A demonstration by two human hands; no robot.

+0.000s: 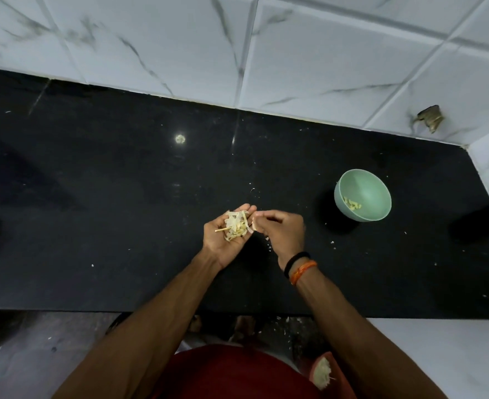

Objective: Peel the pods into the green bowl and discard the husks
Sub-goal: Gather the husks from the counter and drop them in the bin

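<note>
My left hand (223,240) is palm up over the black counter, cupped under a pile of pale husks and pods (237,230). Right beside it, my right hand (285,230) curls its fingers and pinches a small pale pod piece (254,224) at the edge of the pile. The green bowl (364,182) stands to the right on the counter, apart from both hands, with a few yellowish peeled seeds (351,204) at its bottom.
The black counter (122,211) runs up to a white tiled wall (266,53). Small crumbs lie around the hands. An orange container of husks (322,372) sits low by my body. Dark objects show at the left and right edges.
</note>
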